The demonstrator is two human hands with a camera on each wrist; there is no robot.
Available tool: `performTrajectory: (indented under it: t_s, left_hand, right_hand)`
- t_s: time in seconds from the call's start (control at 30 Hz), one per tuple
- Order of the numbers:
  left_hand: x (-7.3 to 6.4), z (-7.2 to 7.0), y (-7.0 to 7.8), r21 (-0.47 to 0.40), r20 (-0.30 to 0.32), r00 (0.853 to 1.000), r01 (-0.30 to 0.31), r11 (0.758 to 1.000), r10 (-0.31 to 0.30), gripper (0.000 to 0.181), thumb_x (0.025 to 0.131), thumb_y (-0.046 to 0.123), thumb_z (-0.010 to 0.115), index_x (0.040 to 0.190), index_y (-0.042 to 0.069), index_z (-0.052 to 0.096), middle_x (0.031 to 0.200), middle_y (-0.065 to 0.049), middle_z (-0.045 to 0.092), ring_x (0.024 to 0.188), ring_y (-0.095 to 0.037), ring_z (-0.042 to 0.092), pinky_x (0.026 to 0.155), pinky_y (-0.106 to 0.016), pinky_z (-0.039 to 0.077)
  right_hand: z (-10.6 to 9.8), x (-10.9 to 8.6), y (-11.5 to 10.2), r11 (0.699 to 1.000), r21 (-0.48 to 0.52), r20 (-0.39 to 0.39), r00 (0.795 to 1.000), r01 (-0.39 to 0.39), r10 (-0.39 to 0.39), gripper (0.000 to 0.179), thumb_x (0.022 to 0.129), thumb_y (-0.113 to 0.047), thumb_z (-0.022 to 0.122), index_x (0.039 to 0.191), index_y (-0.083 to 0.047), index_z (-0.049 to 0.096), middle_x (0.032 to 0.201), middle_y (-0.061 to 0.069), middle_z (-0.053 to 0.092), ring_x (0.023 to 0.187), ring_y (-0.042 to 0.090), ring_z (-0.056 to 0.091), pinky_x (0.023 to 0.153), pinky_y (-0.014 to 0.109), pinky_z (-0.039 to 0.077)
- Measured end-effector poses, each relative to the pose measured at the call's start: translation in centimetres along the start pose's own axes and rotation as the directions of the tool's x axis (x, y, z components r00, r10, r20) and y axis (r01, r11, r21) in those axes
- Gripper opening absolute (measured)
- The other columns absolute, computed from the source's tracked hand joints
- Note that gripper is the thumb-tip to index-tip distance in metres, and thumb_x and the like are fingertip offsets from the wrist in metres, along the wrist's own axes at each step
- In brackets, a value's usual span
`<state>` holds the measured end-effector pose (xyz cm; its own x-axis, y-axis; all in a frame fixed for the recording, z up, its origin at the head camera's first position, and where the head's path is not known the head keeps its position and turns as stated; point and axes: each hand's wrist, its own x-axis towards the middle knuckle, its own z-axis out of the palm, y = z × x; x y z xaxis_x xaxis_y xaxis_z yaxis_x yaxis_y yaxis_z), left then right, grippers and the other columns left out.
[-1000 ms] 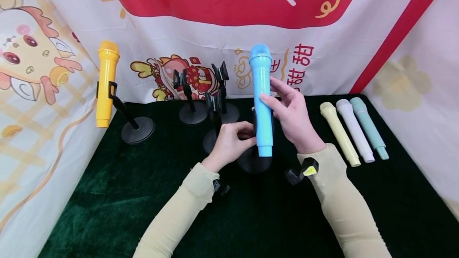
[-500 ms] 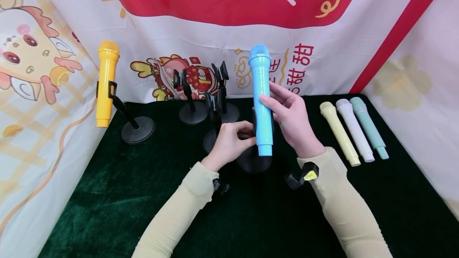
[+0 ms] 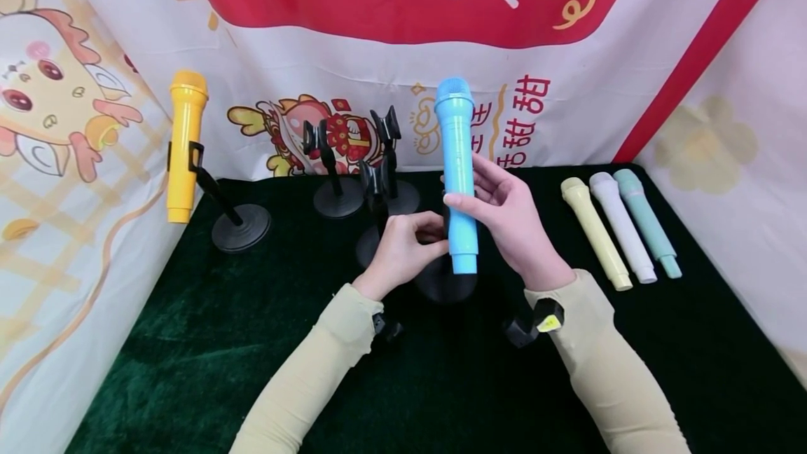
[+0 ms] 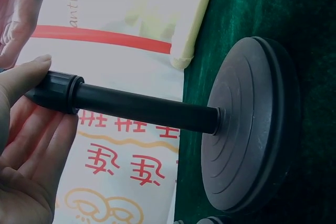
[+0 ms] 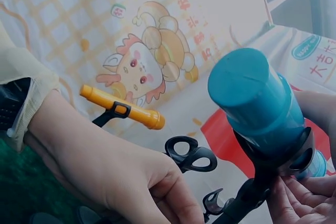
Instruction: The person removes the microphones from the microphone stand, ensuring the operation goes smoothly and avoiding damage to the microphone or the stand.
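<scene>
A blue microphone (image 3: 459, 153) stands nearly upright in the clip (image 5: 302, 153) of a black stand, whose round base (image 3: 444, 287) rests on the table. My right hand (image 3: 515, 226) holds the microphone around mid-handle, thumb across its front and fingers behind. Lower down, my left hand (image 3: 403, 251) grips the stand; the left wrist view shows thumb and fingers around the ribbed collar (image 4: 59, 93) atop the pole (image 4: 142, 106). In the head view the microphone hides most of the clip and pole.
A yellow microphone (image 3: 185, 153) sits in another stand at left. Several black stands (image 3: 338, 196) with bare clips are behind my left hand. Cream (image 3: 595, 233), white (image 3: 624, 230) and teal (image 3: 649, 223) microphones lie at right on the green cloth (image 3: 208, 342). A printed curtain (image 3: 353, 62) hangs behind.
My right hand has slid down the blue microphone, its thumb now lower and further across the front. The microphone and my left hand have barely moved.
</scene>
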<state>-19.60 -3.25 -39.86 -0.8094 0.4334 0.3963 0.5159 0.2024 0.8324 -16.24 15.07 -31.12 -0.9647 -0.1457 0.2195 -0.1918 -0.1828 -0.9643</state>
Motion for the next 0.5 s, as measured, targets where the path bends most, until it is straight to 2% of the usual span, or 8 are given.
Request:
performTrajectory:
  t_s: [0.3,0.5]
  left_hand:
    - [-0.04,0.02,-0.11,-0.008,0.000,1.000,0.013,1.000,-0.013,0.020,0.088,0.002,0.080,0.107,0.005,0.074,0.100,0.000,0.074,0.087,-0.008,0.071,0.079,-0.025,0.059]
    - [-0.07,0.06,-0.10,-0.015,-0.005,1.000,0.014,1.000,-0.014,0.020,0.088,0.002,0.080,0.107,0.005,0.075,0.099,0.000,0.074,0.086,-0.008,0.072,0.078,-0.026,0.059]
  right_hand:
    - [0.00,-0.23,0.08,1.000,-0.024,-0.004,1.000,-0.010,0.010,0.070,0.090,-0.010,0.079,0.152,-0.006,0.045,0.139,0.017,0.057,0.120,0.029,0.062,0.101,0.036,0.051]
    - [-0.03,-0.17,0.15,0.999,-0.047,-0.004,1.000,0.010,-0.010,0.070,0.090,-0.010,0.079,0.151,-0.005,0.046,0.138,0.017,0.057,0.119,0.029,0.062,0.100,0.036,0.052]
